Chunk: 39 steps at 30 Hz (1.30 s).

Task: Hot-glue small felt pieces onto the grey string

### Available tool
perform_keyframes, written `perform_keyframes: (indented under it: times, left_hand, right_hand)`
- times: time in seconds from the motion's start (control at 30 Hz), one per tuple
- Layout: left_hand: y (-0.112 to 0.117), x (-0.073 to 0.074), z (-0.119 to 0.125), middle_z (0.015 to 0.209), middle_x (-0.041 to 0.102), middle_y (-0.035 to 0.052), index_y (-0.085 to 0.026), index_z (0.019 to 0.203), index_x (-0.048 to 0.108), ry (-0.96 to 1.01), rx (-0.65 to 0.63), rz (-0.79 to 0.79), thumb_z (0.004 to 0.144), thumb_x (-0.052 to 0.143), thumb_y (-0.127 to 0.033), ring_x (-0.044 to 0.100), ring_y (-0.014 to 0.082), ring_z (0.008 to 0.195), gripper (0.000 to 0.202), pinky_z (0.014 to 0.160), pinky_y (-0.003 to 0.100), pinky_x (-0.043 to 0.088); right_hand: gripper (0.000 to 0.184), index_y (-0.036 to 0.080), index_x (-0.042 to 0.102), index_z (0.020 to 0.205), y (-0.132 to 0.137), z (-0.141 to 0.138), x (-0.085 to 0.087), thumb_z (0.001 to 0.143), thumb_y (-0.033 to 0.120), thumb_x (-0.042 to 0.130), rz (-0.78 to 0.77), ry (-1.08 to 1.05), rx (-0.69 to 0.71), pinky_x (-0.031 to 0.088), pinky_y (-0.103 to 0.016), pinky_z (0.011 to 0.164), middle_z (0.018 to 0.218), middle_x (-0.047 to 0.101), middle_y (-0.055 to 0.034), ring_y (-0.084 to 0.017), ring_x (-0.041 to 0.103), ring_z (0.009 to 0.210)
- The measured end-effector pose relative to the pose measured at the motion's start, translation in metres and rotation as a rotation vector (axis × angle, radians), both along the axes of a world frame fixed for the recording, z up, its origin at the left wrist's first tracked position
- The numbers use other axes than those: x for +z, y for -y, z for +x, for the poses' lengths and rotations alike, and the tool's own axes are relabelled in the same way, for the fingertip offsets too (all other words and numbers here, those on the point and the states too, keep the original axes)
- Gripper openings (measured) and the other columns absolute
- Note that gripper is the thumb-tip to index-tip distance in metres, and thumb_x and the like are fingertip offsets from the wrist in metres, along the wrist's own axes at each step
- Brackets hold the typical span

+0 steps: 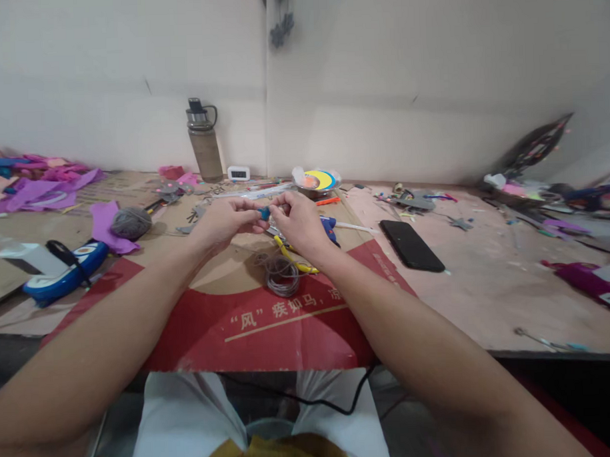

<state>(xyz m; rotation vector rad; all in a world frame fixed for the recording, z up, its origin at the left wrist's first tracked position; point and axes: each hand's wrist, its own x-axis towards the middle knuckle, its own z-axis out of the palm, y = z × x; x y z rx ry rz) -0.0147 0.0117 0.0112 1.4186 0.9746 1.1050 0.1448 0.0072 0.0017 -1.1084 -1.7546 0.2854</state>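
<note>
Both hands meet over the middle of the cardboard sheet point(299, 349). A small blue piece point(265, 212) sits between the fingertips; its exact kind is too small to make out. My left hand point(229, 221) pinches it from the left, and the fingers of my right hand point(299, 222) close on it from the right. Below them lies a loose coil of grey cord point(281, 276). Yellow-handled pliers point(299, 261) rest beside the coil, partly covered by my right hand. A blue tool point(329, 227) shows behind the right wrist, mostly hidden.
A black phone point(412, 245) lies to the right. On the left are a grey yarn ball point(131, 223) and a blue power strip point(66, 277). A water bottle point(205, 148), a small white clock point(238, 173) and a bowl point(316, 183) stand along the wall.
</note>
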Motion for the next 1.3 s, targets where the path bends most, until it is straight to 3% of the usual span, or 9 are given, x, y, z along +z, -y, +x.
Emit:
perform_keyframes:
  times: [0.13, 0.47, 0.67, 0.87, 1.0, 1.1, 1.2, 1.3]
  left_hand:
    - [0.003, 0.000, 0.001, 0.068, 0.070, 0.0063, -0.012, 0.075, 0.069, -0.012, 0.007, 0.006, 0.070, 0.069, -0.018, 0.065, 0.0118, 0.062, 0.008, 0.062, 0.022, 0.052]
    - [-0.001, -0.004, -0.001, 0.051, 0.060, 0.0010, -0.015, 0.067, 0.066, -0.146, 0.085, 0.190, 0.071, 0.065, -0.015, 0.050, 0.0080, 0.043, 0.005, 0.045, 0.020, 0.039]
    - [0.005, 0.001, -0.001, 0.067, 0.070, 0.0073, -0.015, 0.076, 0.070, -0.211, 0.050, 0.177, 0.072, 0.068, -0.023, 0.066, 0.0167, 0.060, 0.009, 0.058, 0.027, 0.053]
    - [0.003, -0.001, -0.002, 0.063, 0.068, 0.0058, -0.016, 0.071, 0.068, -0.336, 0.091, 0.224, 0.071, 0.068, -0.025, 0.066, 0.0170, 0.056, 0.010, 0.054, 0.027, 0.052]
    - [0.003, 0.006, -0.009, 0.055, 0.065, 0.0018, -0.016, 0.074, 0.068, -0.558, 0.263, 0.361, 0.072, 0.061, -0.019, 0.060, 0.0131, 0.048, 0.007, 0.047, 0.021, 0.045]
    - [-0.008, 0.008, -0.024, 0.053, 0.063, 0.0007, -0.016, 0.072, 0.066, -0.659, 0.421, 0.428, 0.071, 0.060, -0.016, 0.057, 0.0119, 0.046, 0.006, 0.046, 0.020, 0.042]
    - [-0.026, 0.005, -0.044, 0.055, 0.062, 0.0004, -0.016, 0.069, 0.064, -0.591, 0.568, 0.419, 0.069, 0.060, -0.014, 0.056, 0.0109, 0.047, 0.005, 0.046, 0.019, 0.041]
    - [-0.042, 0.002, -0.060, 0.055, 0.061, 0.0006, -0.015, 0.070, 0.063, -0.218, 0.632, 0.236, 0.069, 0.062, -0.012, 0.059, 0.0119, 0.049, 0.003, 0.051, 0.021, 0.046]
  right_hand:
    - [0.008, 0.016, 0.057, 0.073, 0.002, -0.001, 0.001, 0.081, 0.018, 0.054, -0.001, -0.001, -0.007, 0.035, -0.027, 0.067, 0.071, 0.054, -0.0001, -0.012, 0.045, 0.067]
    - [0.009, 0.017, 0.058, 0.074, 0.003, -0.005, -0.002, 0.081, 0.021, 0.055, -0.004, 0.020, 0.019, 0.037, -0.027, 0.069, 0.072, 0.055, -0.0002, -0.012, 0.047, 0.067]
    - [0.007, 0.017, 0.059, 0.076, -0.001, -0.003, -0.006, 0.081, 0.021, 0.055, 0.043, 0.121, -0.023, 0.038, -0.030, 0.073, 0.077, 0.058, -0.0033, -0.016, 0.049, 0.074]
    - [0.007, 0.015, 0.060, 0.084, 0.005, -0.006, -0.002, 0.082, 0.019, 0.054, 0.058, 0.151, 0.018, 0.038, -0.029, 0.073, 0.081, 0.057, -0.0046, -0.016, 0.049, 0.077]
    - [0.017, 0.015, 0.059, 0.095, 0.008, -0.007, 0.001, 0.083, 0.025, 0.054, -0.082, 0.057, 0.072, 0.036, -0.027, 0.066, 0.073, 0.055, 0.0000, -0.013, 0.047, 0.067]
    - [0.015, 0.015, 0.061, 0.076, 0.010, -0.007, 0.004, 0.083, 0.028, 0.054, -0.227, 0.026, 0.184, 0.035, -0.026, 0.063, 0.067, 0.054, 0.0013, -0.011, 0.046, 0.064]
    - [0.021, 0.016, 0.060, 0.070, 0.016, -0.005, 0.018, 0.083, 0.031, 0.055, -0.346, -0.107, 0.287, 0.032, -0.024, 0.057, 0.060, 0.048, 0.0040, -0.009, 0.040, 0.057]
    - [0.020, 0.016, 0.064, 0.080, 0.025, 0.001, 0.044, 0.084, 0.033, 0.055, -0.427, -0.291, 0.372, 0.026, -0.022, 0.049, 0.055, 0.034, 0.0073, -0.006, 0.028, 0.049]
